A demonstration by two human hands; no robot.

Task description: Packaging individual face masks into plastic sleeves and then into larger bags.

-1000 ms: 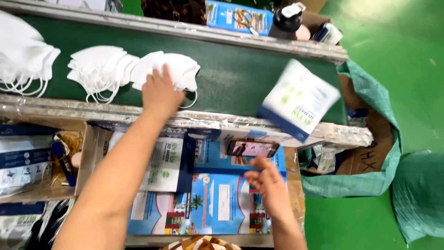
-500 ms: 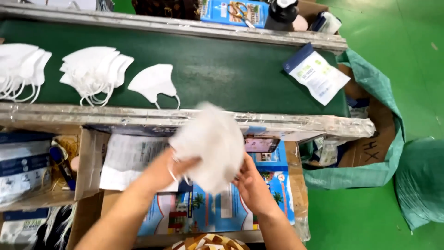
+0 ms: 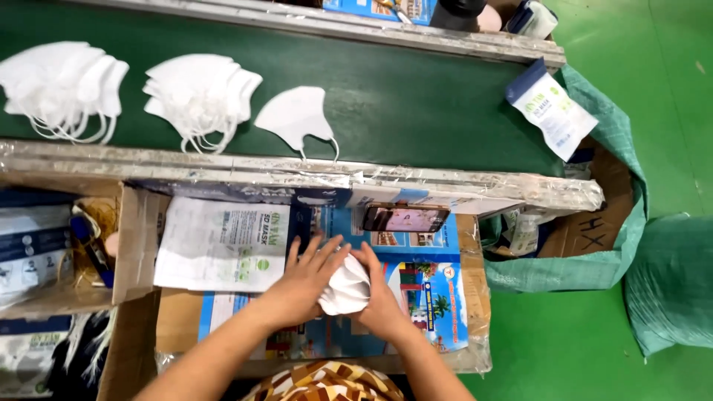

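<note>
Green conveyor belt point(image 3: 416, 104) carries white mask stacks point(image 3: 197, 93). Below it, left hand point(image 3: 301, 286) and right hand point(image 3: 382, 297) both grasp a folded bundle of white masks point(image 3: 345, 286) over a printed carton point(image 3: 416, 289).

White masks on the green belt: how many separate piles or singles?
3: a fanned pile at far left, a second pile beside it, and a single mask to its right. Masks within piles overlap, so those can't be counted exactly.

Masks point(image 3: 347, 286) between hands, below conveyor point(image 3: 416, 96).
</note>
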